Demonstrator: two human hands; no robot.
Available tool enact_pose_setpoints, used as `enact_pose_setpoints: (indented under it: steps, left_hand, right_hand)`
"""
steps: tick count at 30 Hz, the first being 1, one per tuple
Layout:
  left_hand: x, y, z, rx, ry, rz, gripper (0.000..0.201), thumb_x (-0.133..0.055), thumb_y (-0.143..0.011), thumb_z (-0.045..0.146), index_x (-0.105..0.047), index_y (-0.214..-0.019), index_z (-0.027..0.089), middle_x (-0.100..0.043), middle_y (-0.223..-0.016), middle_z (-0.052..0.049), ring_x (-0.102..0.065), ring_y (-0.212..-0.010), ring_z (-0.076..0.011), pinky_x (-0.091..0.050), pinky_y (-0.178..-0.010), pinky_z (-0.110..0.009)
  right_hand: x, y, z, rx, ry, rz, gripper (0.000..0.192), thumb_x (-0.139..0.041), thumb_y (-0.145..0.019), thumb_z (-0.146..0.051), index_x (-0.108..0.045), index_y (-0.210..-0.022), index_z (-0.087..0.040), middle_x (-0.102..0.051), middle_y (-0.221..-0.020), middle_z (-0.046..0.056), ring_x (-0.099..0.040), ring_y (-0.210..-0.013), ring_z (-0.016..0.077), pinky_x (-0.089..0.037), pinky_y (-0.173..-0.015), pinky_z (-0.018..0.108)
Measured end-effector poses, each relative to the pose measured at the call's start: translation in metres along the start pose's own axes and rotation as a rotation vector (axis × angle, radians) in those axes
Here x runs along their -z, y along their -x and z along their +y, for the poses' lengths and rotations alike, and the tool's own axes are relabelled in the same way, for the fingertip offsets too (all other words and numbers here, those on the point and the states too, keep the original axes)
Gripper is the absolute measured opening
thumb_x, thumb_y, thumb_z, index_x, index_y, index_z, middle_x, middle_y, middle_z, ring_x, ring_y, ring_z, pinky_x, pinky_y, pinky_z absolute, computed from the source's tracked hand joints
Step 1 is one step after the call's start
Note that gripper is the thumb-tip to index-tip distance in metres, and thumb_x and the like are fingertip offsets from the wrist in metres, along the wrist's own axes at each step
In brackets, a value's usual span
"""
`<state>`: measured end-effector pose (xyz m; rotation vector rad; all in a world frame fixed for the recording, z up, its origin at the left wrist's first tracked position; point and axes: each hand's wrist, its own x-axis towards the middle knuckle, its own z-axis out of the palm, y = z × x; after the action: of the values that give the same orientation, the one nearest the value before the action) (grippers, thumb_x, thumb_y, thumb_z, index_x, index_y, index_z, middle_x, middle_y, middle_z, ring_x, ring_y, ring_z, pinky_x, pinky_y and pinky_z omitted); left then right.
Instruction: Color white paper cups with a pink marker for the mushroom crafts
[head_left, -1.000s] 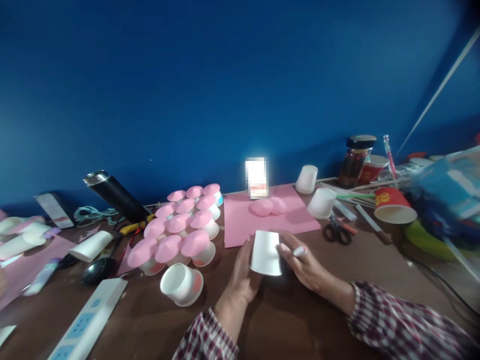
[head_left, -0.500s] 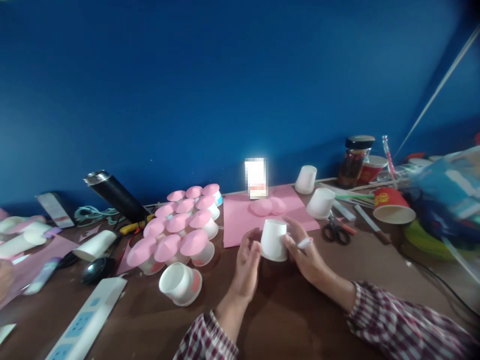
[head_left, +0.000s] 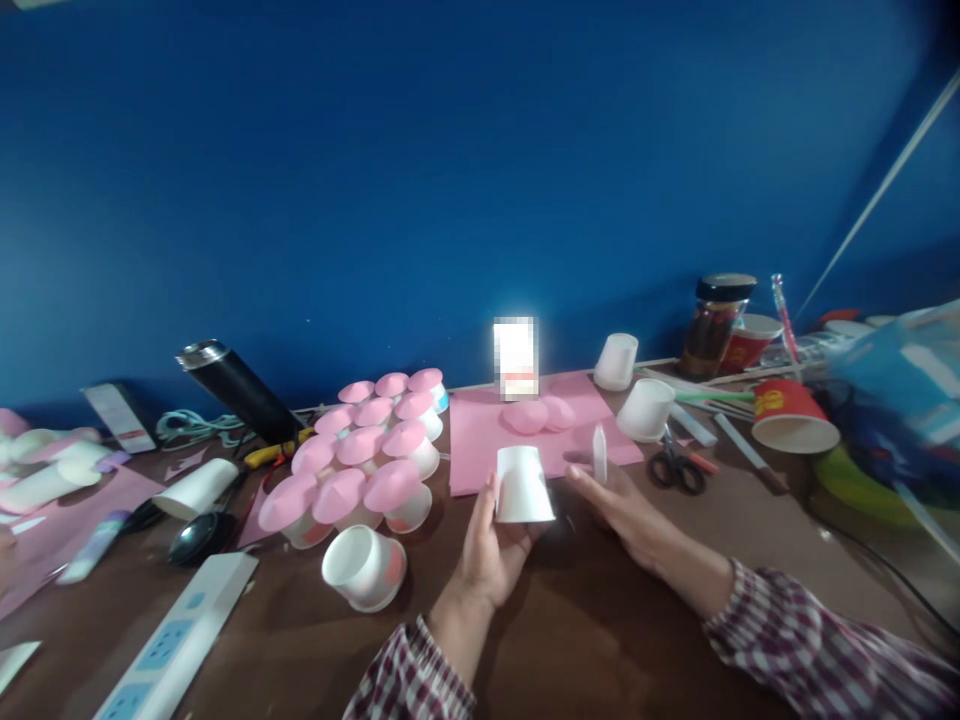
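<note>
Over the counter [head_left: 615, 640] at 6 o'clock, our left hand [head_left: 487, 550] fingers wrapped round upturned white cup [head_left: 523, 485], our right hand [head_left: 616, 498] pinching white marker [head_left: 599, 452], pink-topped cups [head_left: 367, 450] at 9 o'clock.

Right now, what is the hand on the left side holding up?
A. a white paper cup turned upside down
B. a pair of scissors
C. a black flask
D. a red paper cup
A: the left hand grips a white paper cup with its wide mouth facing down, while the scissors, the red cup and the black flask all lie on the table untouched.
</note>
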<state>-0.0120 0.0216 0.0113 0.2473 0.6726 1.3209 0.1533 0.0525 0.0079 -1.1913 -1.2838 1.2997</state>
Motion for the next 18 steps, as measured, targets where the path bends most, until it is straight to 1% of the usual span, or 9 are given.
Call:
enact_pose_setpoints:
  steps: [3,6,8,11,13,14,15,16,18]
  left_hand:
    - [0.000,0.000,0.000,-0.023,0.003,-0.046,0.038,-0.071,-0.080,0.041,-0.065,-0.102,0.011,-0.071,-0.090,-0.009,-0.068,-0.081,-0.0204,-0.056,-0.081,-0.037]
    - [0.002,-0.001,0.000,-0.053,-0.009,-0.038,0.032,-0.074,-0.079,0.037,-0.066,-0.098,0.013,-0.071,-0.090,-0.007,-0.067,-0.081,-0.0192,-0.056,-0.081,-0.035]
    - [0.003,-0.002,0.000,-0.067,-0.018,-0.008,0.028,-0.072,-0.081,0.034,-0.066,-0.098,0.013,-0.072,-0.093,-0.007,-0.067,-0.083,-0.0189,-0.055,-0.081,-0.034]
    - [0.001,-0.002,0.002,-0.062,-0.038,0.002,0.028,-0.065,-0.086,0.035,-0.066,-0.101,0.012,-0.072,-0.095,-0.009,-0.067,-0.087,-0.0221,-0.055,-0.082,-0.038]
    - [0.000,-0.001,0.002,-0.044,-0.056,-0.025,0.031,-0.060,-0.088,0.037,-0.067,-0.102,0.010,-0.073,-0.094,-0.011,-0.067,-0.087,-0.0242,-0.055,-0.081,-0.040]
    - [0.000,-0.001,0.002,-0.039,-0.065,-0.048,0.033,-0.059,-0.089,0.038,-0.067,-0.101,0.010,-0.073,-0.094,-0.011,-0.068,-0.086,-0.0246,-0.055,-0.081,-0.041]
    - [0.000,0.000,0.002,-0.032,-0.073,-0.076,0.035,-0.057,-0.089,0.041,-0.068,-0.101,0.009,-0.073,-0.093,-0.012,-0.068,-0.085,-0.0251,-0.054,-0.081,-0.041]
    - [0.000,0.000,0.001,-0.020,-0.081,-0.104,0.040,-0.056,-0.089,0.045,-0.068,-0.101,0.009,-0.073,-0.092,-0.012,-0.068,-0.085,-0.0258,-0.054,-0.082,-0.042]
    - [0.000,0.001,0.000,0.009,-0.095,-0.130,0.048,-0.057,-0.086,0.054,-0.068,-0.101,0.010,-0.073,-0.088,-0.013,-0.068,-0.085,-0.0273,-0.054,-0.083,-0.043]
  right_hand:
    - [-0.001,0.005,-0.004,-0.028,-0.023,0.006,0.046,-0.054,-0.088,-0.062,-0.067,-0.105,-0.021,-0.064,-0.078,0.005,-0.063,-0.072,0.0207,-0.054,-0.059,0.030]
    - [-0.003,0.010,-0.006,0.028,-0.010,0.040,0.053,-0.043,-0.093,-0.064,-0.066,-0.114,-0.020,-0.057,-0.072,0.004,-0.058,-0.064,0.0187,-0.052,-0.054,0.029]
    - [-0.005,0.013,-0.005,0.100,0.011,0.047,0.052,-0.041,-0.095,-0.059,-0.060,-0.124,-0.020,-0.053,-0.070,0.002,-0.054,-0.060,0.0177,-0.051,-0.051,0.028]
    - [-0.007,0.018,-0.005,0.266,0.104,0.010,0.047,-0.040,-0.100,-0.047,-0.043,-0.141,-0.024,-0.053,-0.071,0.000,-0.050,-0.053,0.0149,-0.050,-0.050,0.027]
    - [-0.007,0.024,-0.006,0.391,0.205,-0.034,0.041,-0.036,-0.102,-0.041,-0.047,-0.139,-0.026,-0.058,-0.077,0.002,-0.050,-0.050,0.0133,-0.051,-0.053,0.028]
    - [-0.008,0.027,-0.006,0.442,0.244,-0.050,0.038,-0.037,-0.102,-0.039,-0.051,-0.134,-0.026,-0.062,-0.081,0.004,-0.052,-0.051,0.0133,-0.052,-0.055,0.029]
    - [-0.008,0.030,-0.006,0.479,0.268,-0.070,0.036,-0.042,-0.100,-0.040,-0.054,-0.131,-0.026,-0.065,-0.088,0.006,-0.056,-0.055,0.0143,-0.053,-0.058,0.030]
    - [-0.009,0.034,-0.006,0.500,0.278,-0.093,0.039,-0.052,-0.095,-0.042,-0.054,-0.130,-0.025,-0.068,-0.094,0.008,-0.060,-0.059,0.0162,-0.055,-0.060,0.031]
    - [-0.011,0.041,-0.006,0.520,0.276,-0.137,0.064,-0.075,-0.078,-0.046,-0.051,-0.132,-0.023,-0.071,-0.101,0.011,-0.066,-0.066,0.0212,-0.057,-0.060,0.032]
